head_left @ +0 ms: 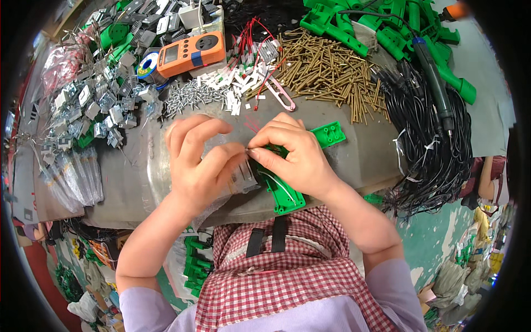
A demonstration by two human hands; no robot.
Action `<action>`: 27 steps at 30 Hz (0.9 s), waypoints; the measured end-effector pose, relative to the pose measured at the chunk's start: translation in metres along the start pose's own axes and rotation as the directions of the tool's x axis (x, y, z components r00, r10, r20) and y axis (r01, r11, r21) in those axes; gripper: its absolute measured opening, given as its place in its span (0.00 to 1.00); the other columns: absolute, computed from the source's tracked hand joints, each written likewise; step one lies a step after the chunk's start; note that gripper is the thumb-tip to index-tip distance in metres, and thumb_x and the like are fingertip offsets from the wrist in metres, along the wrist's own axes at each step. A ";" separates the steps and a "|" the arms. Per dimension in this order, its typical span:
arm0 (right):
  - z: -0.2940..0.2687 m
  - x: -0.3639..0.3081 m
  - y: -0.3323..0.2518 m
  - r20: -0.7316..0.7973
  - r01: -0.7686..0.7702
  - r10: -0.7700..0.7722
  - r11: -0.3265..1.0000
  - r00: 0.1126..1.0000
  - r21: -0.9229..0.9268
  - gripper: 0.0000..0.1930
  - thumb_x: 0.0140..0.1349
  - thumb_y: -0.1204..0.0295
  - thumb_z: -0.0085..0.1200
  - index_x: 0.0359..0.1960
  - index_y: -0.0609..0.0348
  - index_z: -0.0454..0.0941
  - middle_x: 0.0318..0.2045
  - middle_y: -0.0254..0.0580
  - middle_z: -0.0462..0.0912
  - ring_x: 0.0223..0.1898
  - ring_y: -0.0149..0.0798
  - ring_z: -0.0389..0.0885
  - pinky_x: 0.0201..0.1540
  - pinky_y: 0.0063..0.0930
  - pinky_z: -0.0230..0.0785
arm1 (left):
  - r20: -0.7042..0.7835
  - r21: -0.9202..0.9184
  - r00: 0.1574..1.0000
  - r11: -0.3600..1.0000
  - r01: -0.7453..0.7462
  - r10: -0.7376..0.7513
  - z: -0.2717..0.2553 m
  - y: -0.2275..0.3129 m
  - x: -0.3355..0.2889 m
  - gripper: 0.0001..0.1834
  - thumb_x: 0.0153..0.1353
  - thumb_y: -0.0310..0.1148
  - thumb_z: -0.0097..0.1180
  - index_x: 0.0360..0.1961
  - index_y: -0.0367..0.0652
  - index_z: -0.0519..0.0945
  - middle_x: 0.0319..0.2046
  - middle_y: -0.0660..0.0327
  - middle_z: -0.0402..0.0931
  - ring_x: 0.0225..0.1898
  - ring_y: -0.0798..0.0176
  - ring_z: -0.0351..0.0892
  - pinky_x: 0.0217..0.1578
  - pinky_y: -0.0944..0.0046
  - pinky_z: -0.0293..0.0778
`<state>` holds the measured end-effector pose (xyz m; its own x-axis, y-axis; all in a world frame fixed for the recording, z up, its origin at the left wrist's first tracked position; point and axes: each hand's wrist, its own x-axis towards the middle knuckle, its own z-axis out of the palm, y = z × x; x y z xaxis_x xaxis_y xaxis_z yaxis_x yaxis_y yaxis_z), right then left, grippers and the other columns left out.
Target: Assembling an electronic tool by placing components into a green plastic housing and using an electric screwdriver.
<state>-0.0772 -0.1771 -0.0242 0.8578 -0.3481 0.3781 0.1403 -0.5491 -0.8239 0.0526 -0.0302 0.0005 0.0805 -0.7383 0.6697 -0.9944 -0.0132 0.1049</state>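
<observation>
My left hand [197,155] pinches with thumb and forefinger, its other fingers loosely bent and raised. The fingertips of my right hand [296,152] meet it, also pinched. Whatever lies between them is too small to make out. Under my right hand lies a green plastic housing half [285,200], angled across the table's near side; its far end shows beyond my knuckles. A thin white wire [279,182] runs along the inside of the housing. A clear plastic bag [213,203] sits beneath my left hand, and thin red wires show just beyond my fingers.
Beyond my hands are piles of silver screws [193,98], brass-coloured rods [326,69] and white pieces [243,83]. An orange meter [191,53] stands beside a solder spool [148,65]. Black cables [415,127] and an electric screwdriver [433,80] lie right; metal-and-white parts [91,105] left.
</observation>
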 end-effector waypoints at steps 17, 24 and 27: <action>0.001 -0.003 -0.003 -0.039 0.171 -0.187 0.952 0.982 -0.254 0.05 0.54 0.69 0.60 0.30 0.52 0.78 0.28 0.29 0.78 0.39 0.36 0.72 0.44 0.36 0.54 | 0.332 -0.470 0.831 0.686 0.556 -0.446 -0.005 0.006 0.003 0.03 0.55 0.30 0.60 0.25 0.44 0.80 0.46 0.59 0.72 0.49 0.56 0.69 0.49 0.58 0.65; -0.001 -0.006 -0.002 0.034 -0.050 0.052 0.998 0.998 -0.043 0.06 0.52 0.69 0.61 0.29 0.51 0.77 0.30 0.28 0.77 0.39 0.35 0.72 0.44 0.36 0.52 | 0.192 -0.325 0.907 0.848 0.418 -0.374 0.002 0.001 -0.006 0.02 0.53 0.26 0.58 0.25 0.44 0.79 0.45 0.59 0.74 0.48 0.56 0.70 0.49 0.57 0.65; -0.001 -0.003 0.002 0.057 -0.066 0.065 0.998 0.996 0.018 0.04 0.50 0.72 0.62 0.28 0.51 0.80 0.29 0.29 0.78 0.38 0.36 0.73 0.44 0.33 0.55 | -0.024 0.054 0.999 0.998 -0.043 0.044 -0.001 0.000 0.000 0.05 0.46 0.26 0.61 0.25 0.46 0.79 0.45 0.60 0.73 0.48 0.49 0.69 0.48 0.51 0.63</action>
<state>-0.0797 -0.1777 -0.0262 0.8918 -0.3396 0.2989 0.0918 -0.5112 -0.8546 0.0529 -0.0297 0.0010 0.0384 -0.7221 0.6907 -0.9992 -0.0183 0.0364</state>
